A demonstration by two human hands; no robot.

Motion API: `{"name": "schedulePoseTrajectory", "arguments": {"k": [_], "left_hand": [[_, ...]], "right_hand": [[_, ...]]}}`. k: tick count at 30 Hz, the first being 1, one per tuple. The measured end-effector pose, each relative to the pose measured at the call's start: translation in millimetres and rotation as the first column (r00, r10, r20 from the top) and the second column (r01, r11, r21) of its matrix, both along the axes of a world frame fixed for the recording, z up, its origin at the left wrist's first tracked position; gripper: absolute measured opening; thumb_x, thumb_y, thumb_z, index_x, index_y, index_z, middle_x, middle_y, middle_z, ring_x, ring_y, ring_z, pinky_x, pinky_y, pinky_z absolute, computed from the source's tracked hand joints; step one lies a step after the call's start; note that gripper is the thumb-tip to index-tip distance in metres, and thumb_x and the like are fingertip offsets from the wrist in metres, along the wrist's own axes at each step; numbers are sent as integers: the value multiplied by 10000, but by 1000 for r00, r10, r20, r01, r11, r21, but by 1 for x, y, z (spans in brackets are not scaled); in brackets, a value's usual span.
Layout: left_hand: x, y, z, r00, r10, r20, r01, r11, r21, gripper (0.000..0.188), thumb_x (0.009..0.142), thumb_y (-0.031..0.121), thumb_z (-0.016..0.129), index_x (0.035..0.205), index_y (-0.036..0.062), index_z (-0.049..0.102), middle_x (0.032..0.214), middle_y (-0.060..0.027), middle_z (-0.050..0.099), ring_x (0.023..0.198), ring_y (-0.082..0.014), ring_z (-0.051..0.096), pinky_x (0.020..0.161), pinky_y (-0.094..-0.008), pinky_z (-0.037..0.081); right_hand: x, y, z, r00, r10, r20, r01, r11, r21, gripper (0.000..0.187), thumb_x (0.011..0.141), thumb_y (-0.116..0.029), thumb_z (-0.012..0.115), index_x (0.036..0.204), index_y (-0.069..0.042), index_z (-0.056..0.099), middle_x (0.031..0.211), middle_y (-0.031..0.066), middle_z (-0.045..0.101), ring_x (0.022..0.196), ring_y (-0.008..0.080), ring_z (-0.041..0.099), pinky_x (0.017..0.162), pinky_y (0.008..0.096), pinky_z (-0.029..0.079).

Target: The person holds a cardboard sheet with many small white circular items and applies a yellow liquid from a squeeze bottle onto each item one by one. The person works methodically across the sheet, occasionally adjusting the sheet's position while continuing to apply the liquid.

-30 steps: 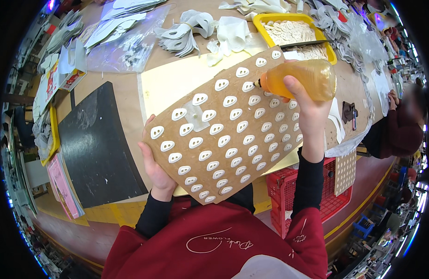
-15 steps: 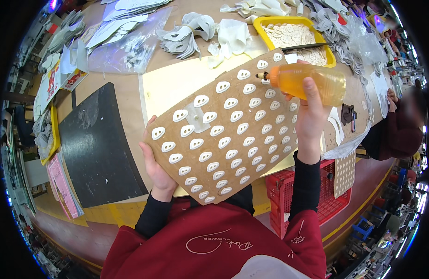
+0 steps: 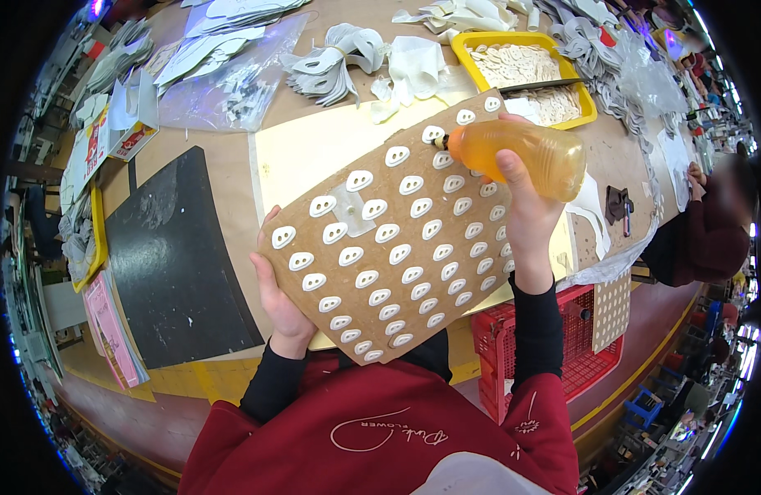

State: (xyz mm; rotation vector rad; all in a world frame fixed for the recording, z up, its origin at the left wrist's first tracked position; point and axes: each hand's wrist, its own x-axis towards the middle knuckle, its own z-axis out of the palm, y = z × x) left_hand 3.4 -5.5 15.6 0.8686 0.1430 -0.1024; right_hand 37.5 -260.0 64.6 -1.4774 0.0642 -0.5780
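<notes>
My left hand point(image 3: 283, 309) grips the left edge of a brown board point(image 3: 323, 257), which is tilted above the table. Rows of small white rounded pieces point(image 3: 411, 185), each with two holes, cover the board. A patch of clear tape point(image 3: 352, 209) lies among them near the upper left. In my right hand point(image 3: 525, 206) is a squeeze bottle point(image 3: 525, 157) of amber liquid with an orange cap, lying nearly level. Its dark nozzle tip is at a white piece in the board's upper part; whether it touches cannot be seen.
A yellow tray point(image 3: 591, 111) of loose white pieces stands at the back right. To the left lies a black mat point(image 3: 178, 264). Bundled grey cutouts point(image 3: 335, 62) sit at the back. Below the table's right edge is a red crate point(image 3: 591, 355). Another person point(image 3: 710, 223) is at the far right.
My right hand has moved the bottle left, bringing its nozzle from one white piece toward another farther left. The board and my left hand have hardly shifted.
</notes>
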Motion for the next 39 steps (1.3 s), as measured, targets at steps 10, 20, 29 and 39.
{"name": "schedulePoseTrajectory", "arguments": {"k": [10, 20, 29, 39], "left_hand": [[0, 2, -2, 999, -21, 38, 22, 999, -30, 588, 1005, 516, 226, 1434, 119, 295, 1419, -117, 390, 1305, -274, 405, 1067, -438, 377], [-1, 2, 0, 999, -27, 30, 28, 999, -39, 596, 1003, 519, 230, 1442, 119, 287, 1427, -117, 384, 1311, -279, 399, 1069, -445, 373], [-1, 1, -2, 999, -21, 32, 22, 998, -52, 615, 996, 532, 239, 1445, 112, 267, 1429, -129, 368, 1315, -282, 394, 1068, -450, 377], [-1, 3, -6, 999, -22, 27, 23, 998, -60, 602, 998, 525, 243, 1444, 122, 278, 1438, -123, 370, 1319, -290, 389, 1072, -459, 366]], "right_hand": [[5, 15, 10, 994, 21, 103, -10, 994, -106, 451, 779, -94, 784, 1157, 27, 571, 1137, 97, 630, 943, 130, 628, 815, 264, 519], [15, 9, 26, 998, -4, 61, 18, 972, -233, 398, 769, -122, 802, 1082, 31, 609, 1016, 77, 667, 889, 113, 637, 798, 260, 517], [18, 7, 29, 996, 14, 89, 11, 962, -273, 305, 771, -135, 801, 987, 21, 651, 881, 54, 691, 771, 98, 642, 706, 242, 515], [20, -3, 27, 999, -45, 6, 45, 995, -93, 278, 785, -148, 789, 966, 9, 646, 846, 36, 666, 682, 72, 608, 531, 200, 479]]}}
